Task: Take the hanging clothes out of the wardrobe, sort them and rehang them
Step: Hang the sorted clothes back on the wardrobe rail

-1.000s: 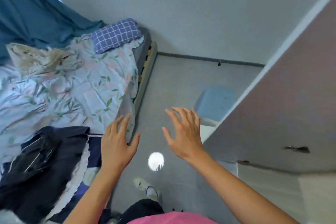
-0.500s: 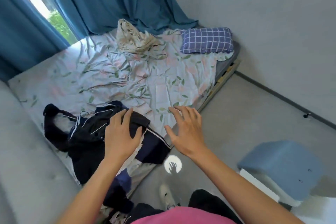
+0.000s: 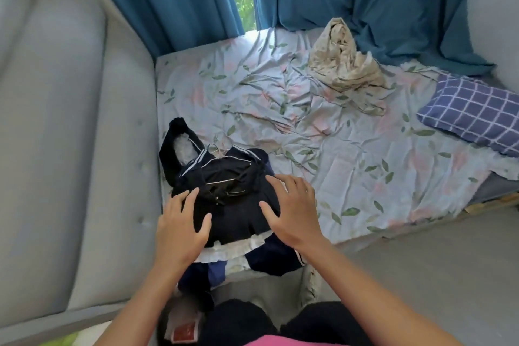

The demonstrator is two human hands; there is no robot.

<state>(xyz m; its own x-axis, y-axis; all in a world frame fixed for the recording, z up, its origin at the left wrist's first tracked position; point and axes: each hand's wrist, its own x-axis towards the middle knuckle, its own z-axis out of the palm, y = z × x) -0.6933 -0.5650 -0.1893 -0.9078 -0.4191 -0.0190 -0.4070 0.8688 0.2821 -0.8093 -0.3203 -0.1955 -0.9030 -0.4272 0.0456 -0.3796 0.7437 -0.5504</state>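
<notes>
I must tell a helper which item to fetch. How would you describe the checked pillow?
Start at the bed with the leaf-print sheet. At its right end lies the checked pillow. It alone is dark blue with a white grid; the crumpled cloth nearby is cream.

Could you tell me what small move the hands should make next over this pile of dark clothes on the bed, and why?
Probably lower both hands and take hold of the top garment by its hanger. The left hand and right hand are spread open over the pile of dark clothes, gripping nothing, and wire hangers lie exposed on top, so lifting one piece off would start the sorting.
</notes>
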